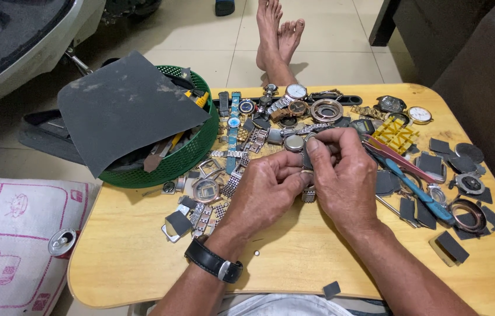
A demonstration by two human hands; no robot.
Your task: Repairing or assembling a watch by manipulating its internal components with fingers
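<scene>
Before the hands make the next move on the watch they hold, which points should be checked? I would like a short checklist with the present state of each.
1. Watch held by both hands: ok; left hand and right hand meet around it above the table.
2. Grip of the fingertips on the metal band: cannot tell; fingers cover it.
3. Tweezers within reach: ok; they lie just right of the right hand.
4. Blue-handled tool within reach: ok; beside the tweezers.
5. Small loose part near the left wrist: not ok; it lies on the table where the forearm may sweep it.
6. Bare table under the hands: ok.
</scene>
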